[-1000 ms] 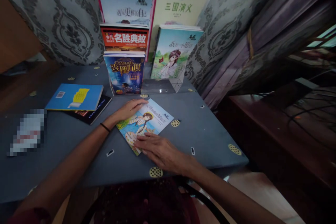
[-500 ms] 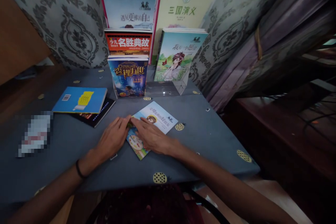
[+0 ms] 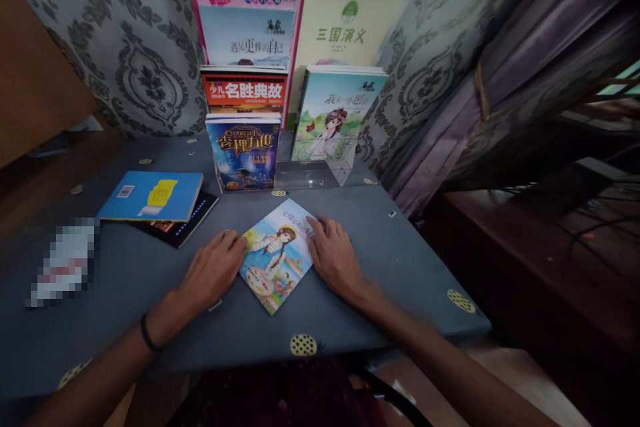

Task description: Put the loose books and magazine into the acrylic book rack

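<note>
A thin paperback book [image 3: 273, 260] lies face up and turned at an angle on the cloth-covered table. Its cover shows a drawn figure in a yellow hat and a paint palette. Against its left edge my left hand [image 3: 213, 268] is closed, the fingers bent and pressed together at the cover's side. My right hand [image 3: 337, 260] rests over the right corner, fingers apart and reaching onto the cover, hiding that corner and part of the title.
A clear display stand [image 3: 310, 175] behind holds several upright books, including a blue one [image 3: 243, 153] and a pale green one [image 3: 335, 120]. At left, a blue book [image 3: 155, 195] overlaps a black book [image 3: 197, 221]. The table [image 3: 410, 280] ends at right; a curtain [image 3: 450, 93] hangs beyond.
My right hand has moved from across the middle of the book to its right corner, uncovering the drawn figure. My left hand stays at the left edge. The view has tipped slightly upward.
</note>
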A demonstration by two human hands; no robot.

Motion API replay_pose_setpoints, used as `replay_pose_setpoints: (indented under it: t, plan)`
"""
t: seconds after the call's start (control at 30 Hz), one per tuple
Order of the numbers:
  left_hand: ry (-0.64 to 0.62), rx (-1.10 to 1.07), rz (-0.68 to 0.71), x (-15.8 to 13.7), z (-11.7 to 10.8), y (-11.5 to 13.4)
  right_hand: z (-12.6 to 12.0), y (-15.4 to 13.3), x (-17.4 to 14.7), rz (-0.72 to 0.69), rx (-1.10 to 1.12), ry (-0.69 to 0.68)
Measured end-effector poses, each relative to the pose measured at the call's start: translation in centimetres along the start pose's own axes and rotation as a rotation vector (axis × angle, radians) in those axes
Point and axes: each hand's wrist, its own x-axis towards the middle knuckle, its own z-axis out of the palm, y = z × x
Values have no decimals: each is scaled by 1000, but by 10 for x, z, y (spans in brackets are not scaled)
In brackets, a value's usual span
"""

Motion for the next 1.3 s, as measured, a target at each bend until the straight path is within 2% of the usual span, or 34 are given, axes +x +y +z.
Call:
replay_pose_setpoints:
  t: [0.1, 0.23, 0.33, 0.4, 0.5, 0.57, 0.63, 0.7, 0.83, 1.03, 1.3]
  plan:
    - [-24, -22, 1, -8, -2, 11, 10, 5, 2, -47, 139, 15]
    - [-35, -241, 18, -15, -5, 19, 20, 15, 45, -240, 277, -79]
    - [-98, -375, -15, -9, -9, 20, 18, 12, 79, -375, 251, -177]
    - [-88, -291, -32, -2, -10, 19, 15, -1, 86, -393, 178, -214]
    - [29, -137, -3, 8, -5, 14, 13, -33, 63, -400, 133, -224]
    - [94, -142, 34, 9, 2, 10, 14, -56, 36, -407, 177, -240]
    - [120, -174, 71, 8, 9, 7, 15, -71, 13, -362, 220, -217]
    - [111, -169, 85, 5, 15, 5, 14, -76, 3, -377, 236, -227]
    - [80, -115, 77, 1, 18, 4, 12, -57, 25, -382, 176, -252]
    - [75, -108, 62, 0, 16, 5, 25, -21, 66, -275, 117, -181]
    - [-11, -114, 87, 27, 22, -9, 25, -18, 68, -259, 84, -195]
